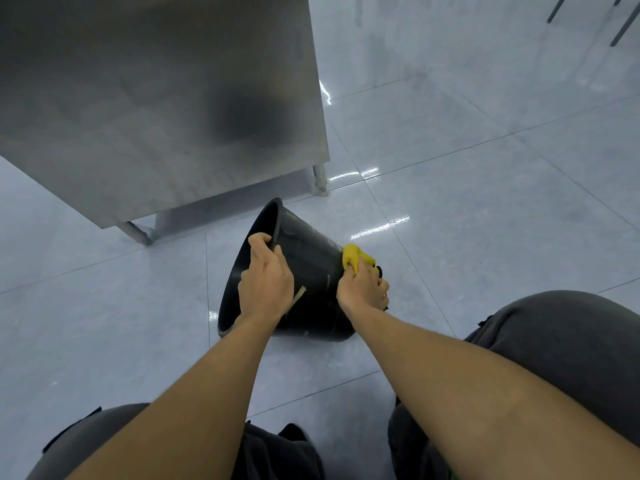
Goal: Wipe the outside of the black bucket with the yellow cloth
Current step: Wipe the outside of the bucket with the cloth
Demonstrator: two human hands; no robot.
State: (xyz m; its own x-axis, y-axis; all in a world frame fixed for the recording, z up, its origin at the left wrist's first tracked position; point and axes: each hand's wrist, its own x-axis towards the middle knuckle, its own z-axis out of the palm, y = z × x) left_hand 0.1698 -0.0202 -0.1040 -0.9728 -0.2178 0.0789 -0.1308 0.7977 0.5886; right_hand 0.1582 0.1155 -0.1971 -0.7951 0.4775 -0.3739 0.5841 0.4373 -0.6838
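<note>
The black bucket point(308, 258) lies tipped on its side on the floor, its open mouth facing left and its base to the right. My left hand point(266, 282) grips the rim at the mouth, fingers curled over the edge. My right hand point(363, 289) is closed on the yellow cloth point(356, 258), which is pressed against the bucket's outer wall close to the base. Pale smears and specks show on the black wall between my two hands. The bucket's base is mostly hidden behind my right hand.
A stainless steel cabinet point(166, 105) on short legs point(320, 180) stands just behind the bucket. The glossy pale tiled floor point(485, 202) stretches to the right and back. My knees in dark trousers point(571, 337) frame the bottom. Thin chair legs point(623, 26) appear top right.
</note>
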